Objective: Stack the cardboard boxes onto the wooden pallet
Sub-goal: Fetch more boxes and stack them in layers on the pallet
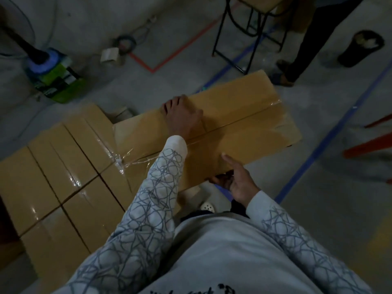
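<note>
Left hand (pixel 182 117): fingers curled over the carried box's (pixel 244 115) far long edge.
Right hand (pixel 238 180): thumb on top, fingers under the near edge.
Box: between both hands, stacked boxes (pixel 63 166) leftward.
Handling: probably stiff and light; the glossy tape looks slippery, so grip bare edges.

A tan cardboard box (pixel 244 115) with shiny clear tape, centre. Left, stacked boxes (pixel 53 177) in the same tan, glossy with tape. Near, pale sleeves (pixel 157 187) patterned with grey scribbled loops. Grey floor (pixel 318 219) crossed by blue lines (pixel 318 149) and, farther off, a red-orange line (pixel 169 58). Green carton (pixel 61 83) far left.
</note>
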